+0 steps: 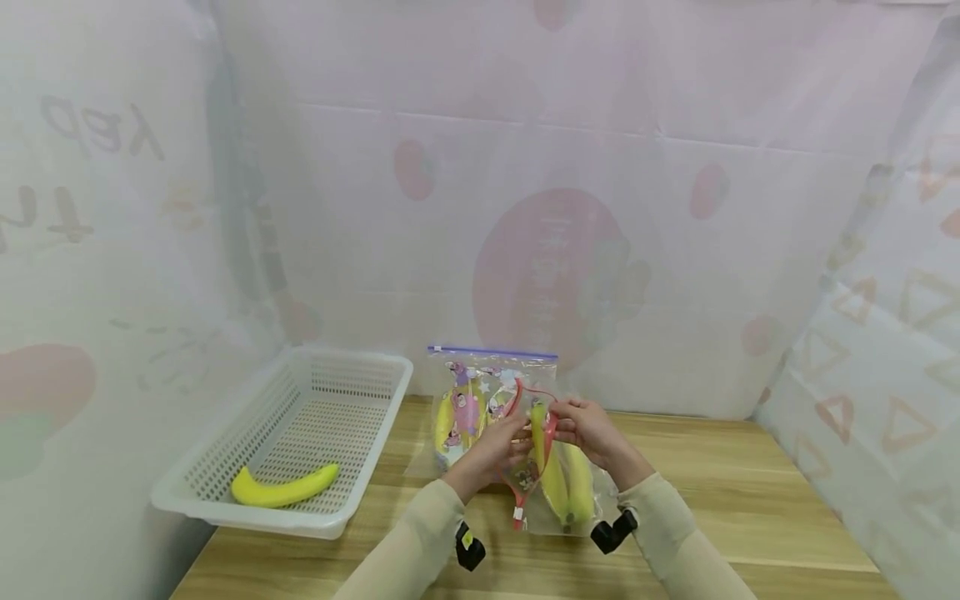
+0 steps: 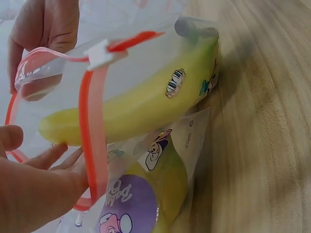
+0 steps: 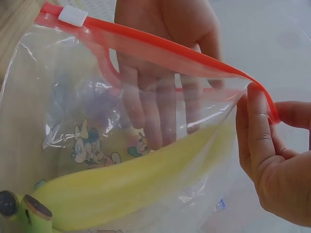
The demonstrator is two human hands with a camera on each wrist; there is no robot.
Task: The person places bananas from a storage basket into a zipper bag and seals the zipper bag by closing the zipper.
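Observation:
A clear zip bag (image 1: 525, 477) with a red zip edge and white slider stands with its mouth spread apart. Inside it lie yellow bananas (image 1: 579, 487), one plainly visible through the plastic in the left wrist view. My right hand (image 1: 596, 433) pinches the red rim between thumb and fingers, as the right wrist view shows. My left hand (image 1: 495, 450) is at the opposite side of the mouth. Its straight fingers (image 3: 153, 114) reach down within the opening, above the banana (image 3: 131, 191).
Behind and to the left is a second printed bag (image 1: 491, 379) with a purple zip, holding bananas. A white perforated basket (image 1: 378, 454) stands on the left with one banana (image 1: 285, 487) in it. Patterned sheets (image 1: 375, 250) enclose the wooden table (image 1: 720, 475).

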